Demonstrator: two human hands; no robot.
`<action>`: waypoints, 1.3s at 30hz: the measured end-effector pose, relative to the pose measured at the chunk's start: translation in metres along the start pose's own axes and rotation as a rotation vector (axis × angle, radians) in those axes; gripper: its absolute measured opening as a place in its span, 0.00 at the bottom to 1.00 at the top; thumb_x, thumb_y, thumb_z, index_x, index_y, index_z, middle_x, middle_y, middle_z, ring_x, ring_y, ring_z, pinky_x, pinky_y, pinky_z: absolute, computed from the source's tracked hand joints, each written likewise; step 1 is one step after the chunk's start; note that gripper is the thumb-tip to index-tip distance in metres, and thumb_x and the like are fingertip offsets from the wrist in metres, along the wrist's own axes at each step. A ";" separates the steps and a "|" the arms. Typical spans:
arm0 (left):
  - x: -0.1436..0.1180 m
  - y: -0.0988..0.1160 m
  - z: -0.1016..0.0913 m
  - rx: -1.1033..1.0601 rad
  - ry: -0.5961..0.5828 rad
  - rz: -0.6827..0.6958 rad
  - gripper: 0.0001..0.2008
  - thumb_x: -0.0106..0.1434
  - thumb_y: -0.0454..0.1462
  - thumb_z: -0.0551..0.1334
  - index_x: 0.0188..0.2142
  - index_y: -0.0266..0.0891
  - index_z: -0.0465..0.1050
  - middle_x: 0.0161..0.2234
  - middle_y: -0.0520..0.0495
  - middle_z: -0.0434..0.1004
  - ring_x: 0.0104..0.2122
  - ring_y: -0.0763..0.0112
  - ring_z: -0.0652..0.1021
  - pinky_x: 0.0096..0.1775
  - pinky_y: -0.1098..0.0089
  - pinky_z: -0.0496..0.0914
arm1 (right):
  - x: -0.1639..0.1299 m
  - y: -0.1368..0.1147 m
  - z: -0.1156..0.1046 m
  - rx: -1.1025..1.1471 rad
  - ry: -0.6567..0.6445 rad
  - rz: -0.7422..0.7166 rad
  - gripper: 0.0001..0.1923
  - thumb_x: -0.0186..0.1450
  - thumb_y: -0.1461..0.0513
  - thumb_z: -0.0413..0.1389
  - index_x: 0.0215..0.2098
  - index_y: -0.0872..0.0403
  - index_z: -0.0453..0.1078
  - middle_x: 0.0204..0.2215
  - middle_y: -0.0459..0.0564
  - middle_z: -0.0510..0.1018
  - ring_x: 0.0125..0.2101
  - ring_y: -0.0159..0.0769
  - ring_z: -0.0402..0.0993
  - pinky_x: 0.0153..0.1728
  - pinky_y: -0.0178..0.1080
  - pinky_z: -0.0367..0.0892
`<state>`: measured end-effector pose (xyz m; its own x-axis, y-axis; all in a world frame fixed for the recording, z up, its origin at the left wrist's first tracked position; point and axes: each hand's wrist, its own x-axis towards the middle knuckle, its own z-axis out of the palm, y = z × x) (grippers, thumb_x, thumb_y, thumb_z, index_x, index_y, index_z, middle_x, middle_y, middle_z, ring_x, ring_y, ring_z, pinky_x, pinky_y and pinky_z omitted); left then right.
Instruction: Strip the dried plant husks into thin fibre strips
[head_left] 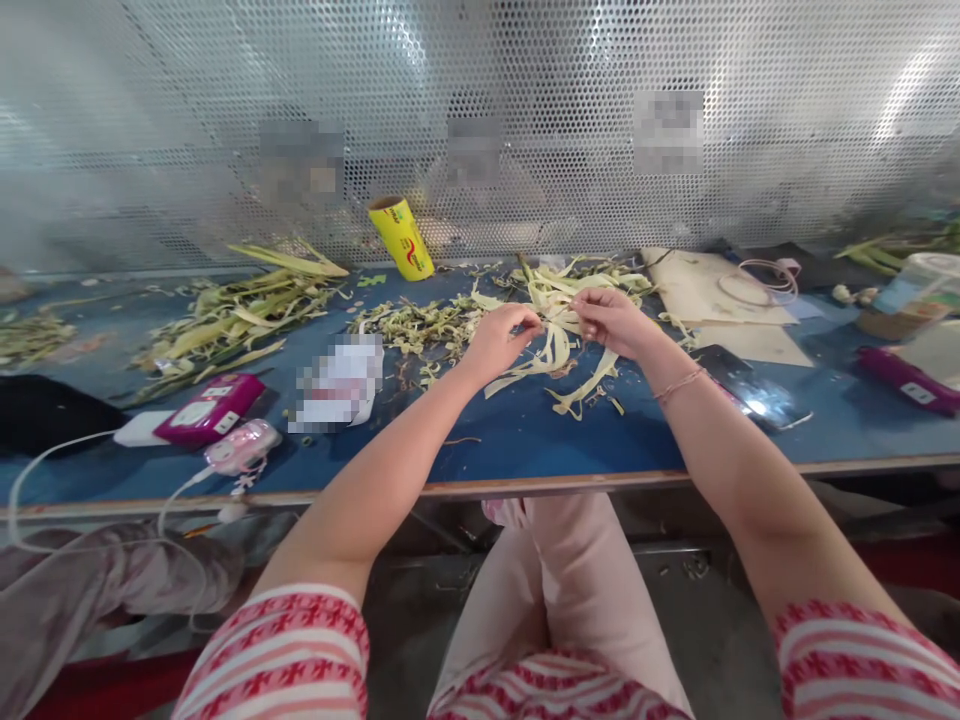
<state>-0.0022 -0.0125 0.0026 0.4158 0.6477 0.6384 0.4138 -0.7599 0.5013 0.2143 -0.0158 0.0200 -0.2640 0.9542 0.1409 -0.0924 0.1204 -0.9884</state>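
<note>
Pale yellow-green leaf strips (556, 347) curl and hang between my two hands over the blue tabletop. My left hand (499, 345) has its fingers curled into a pinch at the left side of these strips. From the right, my right hand (611, 320) pinches the same bunch with thumb and fingertips. The exact bits between the fingertips are small and partly hidden. Behind and around the hands lies a loose heap of similar leaves, and shredded green scraps (420, 325) spread to the left. One separate strip (589, 390) rests below my right hand.
A yellow tube (403, 238) leans against the perforated metal panel (525, 60). Leaf bundles (240, 310), a purple device (211, 408) and a pink case (242, 446) lie left. Right are a phone (754, 385), cardboard (712, 285), a cable (757, 283) and a plastic tub (911, 295).
</note>
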 end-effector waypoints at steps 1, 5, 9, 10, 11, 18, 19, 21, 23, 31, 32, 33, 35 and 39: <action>0.000 0.001 0.000 -0.071 0.009 -0.077 0.04 0.62 0.35 0.64 0.31 0.38 0.73 0.31 0.48 0.79 0.33 0.70 0.77 0.39 0.70 0.68 | 0.001 0.000 -0.003 -0.009 0.003 -0.012 0.17 0.55 0.56 0.69 0.29 0.55 0.66 0.15 0.35 0.58 0.16 0.21 0.52 0.18 0.28 0.52; 0.002 0.000 0.003 -0.332 0.060 -0.332 0.05 0.58 0.29 0.63 0.34 0.38 0.71 0.25 0.53 0.74 0.25 0.76 0.73 0.32 0.73 0.67 | 0.004 0.005 -0.008 -0.112 0.003 -0.055 0.15 0.59 0.54 0.65 0.31 0.55 0.69 0.13 0.34 0.52 0.15 0.21 0.43 0.16 0.29 0.42; 0.001 -0.003 0.005 -0.513 0.047 -0.380 0.07 0.59 0.30 0.64 0.38 0.38 0.71 0.22 0.55 0.74 0.23 0.77 0.74 0.31 0.74 0.69 | 0.010 0.016 -0.003 -0.287 0.068 -0.071 0.16 0.58 0.51 0.64 0.29 0.54 0.69 0.13 0.35 0.54 0.14 0.22 0.46 0.16 0.31 0.43; 0.001 -0.003 0.005 -0.537 0.038 -0.380 0.07 0.59 0.31 0.64 0.38 0.38 0.72 0.22 0.55 0.74 0.23 0.77 0.75 0.32 0.73 0.70 | 0.010 0.019 -0.001 -0.331 0.067 -0.081 0.16 0.57 0.51 0.64 0.28 0.54 0.69 0.13 0.36 0.56 0.15 0.22 0.47 0.16 0.32 0.44; 0.000 -0.003 0.005 -0.550 0.027 -0.382 0.07 0.60 0.32 0.64 0.39 0.38 0.73 0.22 0.54 0.75 0.23 0.77 0.75 0.32 0.73 0.71 | 0.011 0.021 0.001 -0.365 0.057 -0.097 0.16 0.56 0.51 0.65 0.28 0.55 0.70 0.14 0.37 0.59 0.15 0.23 0.50 0.17 0.32 0.46; -0.002 -0.005 0.009 -0.465 -0.004 -0.443 0.03 0.59 0.33 0.65 0.35 0.37 0.76 0.22 0.52 0.76 0.22 0.75 0.75 0.31 0.71 0.72 | 0.008 0.024 0.016 -0.326 0.080 -0.052 0.09 0.58 0.57 0.63 0.29 0.54 0.70 0.18 0.41 0.68 0.19 0.26 0.59 0.21 0.32 0.56; -0.002 -0.005 0.010 -0.463 -0.004 -0.453 0.03 0.59 0.32 0.65 0.35 0.37 0.76 0.22 0.52 0.76 0.22 0.75 0.75 0.31 0.71 0.72 | 0.008 0.023 0.017 -0.291 0.113 -0.037 0.07 0.59 0.59 0.62 0.29 0.54 0.70 0.19 0.41 0.68 0.19 0.27 0.61 0.21 0.32 0.58; -0.002 -0.004 0.011 -0.488 -0.009 -0.477 0.03 0.59 0.31 0.65 0.34 0.37 0.75 0.22 0.52 0.76 0.22 0.75 0.75 0.31 0.71 0.72 | 0.009 0.019 0.018 -0.217 0.188 -0.028 0.05 0.60 0.63 0.60 0.29 0.54 0.68 0.20 0.41 0.69 0.21 0.27 0.64 0.22 0.32 0.61; -0.002 -0.003 0.012 -0.537 -0.007 -0.512 0.03 0.59 0.29 0.64 0.34 0.36 0.74 0.22 0.52 0.75 0.22 0.76 0.75 0.31 0.71 0.72 | 0.010 0.016 0.016 -0.178 0.249 -0.028 0.04 0.60 0.65 0.59 0.29 0.54 0.68 0.22 0.42 0.70 0.21 0.26 0.65 0.22 0.31 0.61; 0.005 0.001 0.005 -0.863 0.246 -0.696 0.05 0.62 0.28 0.60 0.33 0.36 0.72 0.21 0.54 0.71 0.21 0.79 0.73 0.32 0.72 0.71 | 0.016 0.020 -0.008 -0.374 0.240 -0.087 0.08 0.57 0.64 0.64 0.30 0.54 0.68 0.21 0.41 0.70 0.17 0.23 0.57 0.20 0.33 0.55; 0.006 -0.001 0.003 -0.910 0.265 -0.713 0.05 0.62 0.28 0.60 0.32 0.37 0.72 0.20 0.54 0.71 0.21 0.79 0.72 0.32 0.73 0.71 | 0.018 0.022 -0.011 -0.421 0.250 -0.099 0.08 0.56 0.63 0.63 0.30 0.54 0.68 0.21 0.41 0.70 0.18 0.25 0.58 0.22 0.33 0.56; 0.007 -0.002 0.002 -0.945 0.278 -0.728 0.05 0.62 0.28 0.60 0.32 0.37 0.71 0.20 0.54 0.70 0.21 0.80 0.72 0.31 0.73 0.71 | 0.020 0.023 -0.015 -0.464 0.268 -0.116 0.07 0.57 0.63 0.63 0.30 0.54 0.69 0.21 0.42 0.70 0.19 0.26 0.59 0.23 0.34 0.58; 0.008 -0.005 0.000 -0.976 0.294 -0.750 0.05 0.62 0.27 0.60 0.32 0.37 0.72 0.20 0.54 0.70 0.21 0.80 0.72 0.32 0.73 0.71 | 0.022 0.024 -0.021 -0.564 0.343 -0.178 0.04 0.57 0.64 0.61 0.29 0.54 0.69 0.25 0.46 0.73 0.24 0.30 0.64 0.30 0.38 0.63; 0.007 -0.004 0.000 -0.929 0.299 -0.768 0.03 0.61 0.29 0.62 0.34 0.37 0.72 0.23 0.53 0.73 0.24 0.78 0.75 0.36 0.71 0.74 | 0.018 0.018 -0.018 -0.794 0.492 -0.396 0.04 0.57 0.64 0.60 0.30 0.53 0.69 0.32 0.51 0.76 0.35 0.40 0.70 0.43 0.46 0.66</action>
<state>-0.0009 -0.0047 0.0047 0.0685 0.9967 0.0438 -0.3124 -0.0202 0.9497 0.2250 0.0078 0.0041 0.0882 0.7918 0.6044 0.6245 0.4288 -0.6528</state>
